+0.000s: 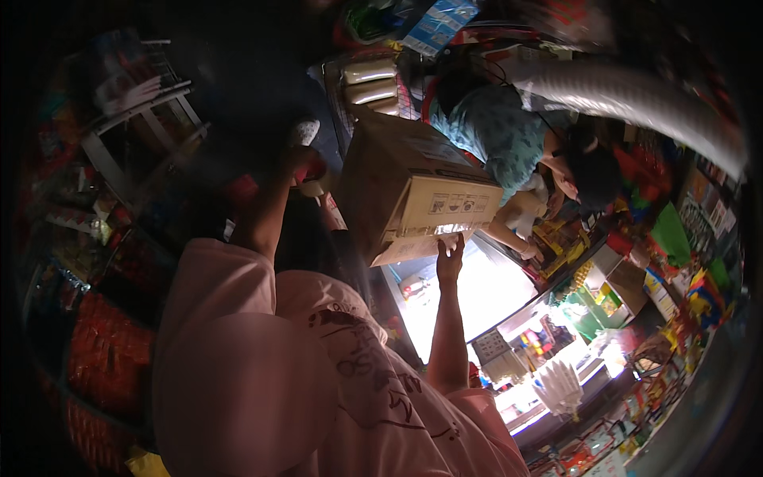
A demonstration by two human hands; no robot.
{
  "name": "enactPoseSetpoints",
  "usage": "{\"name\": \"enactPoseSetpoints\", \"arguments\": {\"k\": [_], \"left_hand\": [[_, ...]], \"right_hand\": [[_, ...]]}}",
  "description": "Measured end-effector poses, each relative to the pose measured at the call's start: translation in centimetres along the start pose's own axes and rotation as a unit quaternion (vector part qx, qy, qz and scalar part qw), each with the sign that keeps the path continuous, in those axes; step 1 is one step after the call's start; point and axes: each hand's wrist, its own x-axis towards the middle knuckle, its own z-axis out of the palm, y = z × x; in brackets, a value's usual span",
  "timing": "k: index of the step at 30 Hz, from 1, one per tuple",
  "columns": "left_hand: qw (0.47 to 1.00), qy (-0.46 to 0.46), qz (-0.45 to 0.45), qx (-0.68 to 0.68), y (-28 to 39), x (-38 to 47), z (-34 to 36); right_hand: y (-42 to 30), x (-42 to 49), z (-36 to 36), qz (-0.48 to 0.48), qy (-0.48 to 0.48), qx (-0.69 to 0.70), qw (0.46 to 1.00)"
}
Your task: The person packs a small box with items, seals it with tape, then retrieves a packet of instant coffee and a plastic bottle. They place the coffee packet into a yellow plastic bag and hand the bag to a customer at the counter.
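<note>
A large brown cardboard box with printed handling marks and clear tape is tilted in front of me. My right hand grips its lower edge, fingers spread on the taped face. My left arm reaches up along the box's far left side. In that dim area my left hand is blurred, near small red and pale items. I cannot tell what it touches or whether it holds anything. What bears the box's weight is hidden.
Beyond the box another person in a patterned blue-green shirt bends over, one hand by yellow goods. A bright glass-like surface lies beneath my right forearm. Packed shelves line the right; a metal rack stands left.
</note>
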Motion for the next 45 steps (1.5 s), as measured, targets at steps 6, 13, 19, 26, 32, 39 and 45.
{"name": "enactPoseSetpoints", "arguments": {"k": [6, 13, 19, 26, 32, 39, 45], "left_hand": [[0.977, -0.081, -0.036, -0.196, 0.1, 5.4, 2.6], [0.905, -0.169, -0.080, -0.383, 1.1, 10.2, 5.9], [0.861, -0.206, -0.112, -0.451, 0.7, 11.4, 6.7], [0.822, -0.218, -0.131, -0.509, 0.0, 12.2, 8.3], [0.770, -0.236, -0.151, -0.574, -0.2, 13.8, 12.3], [0.732, -0.256, -0.164, -0.610, -1.5, 13.4, 12.9], [0.733, -0.307, -0.171, -0.582, -4.0, 11.1, 6.5]], "right_hand": [[-0.3, 1.3, -0.8, 0.114, -0.045, 0.107, 0.987], [2.2, 2.8, -1.3, 0.146, -0.067, 0.199, 0.967], [7.2, 4.9, -2.4, 0.090, -0.077, 0.113, 0.987], [7.3, 5.3, -1.3, 0.129, -0.035, 0.186, 0.974], [5.3, 7.1, -0.7, 0.135, -0.033, 0.133, 0.981], [5.8, 6.8, -0.2, 0.120, -0.020, 0.109, 0.987], [5.0, 5.5, 1.5, 0.076, 0.011, 0.028, 0.997]]}}
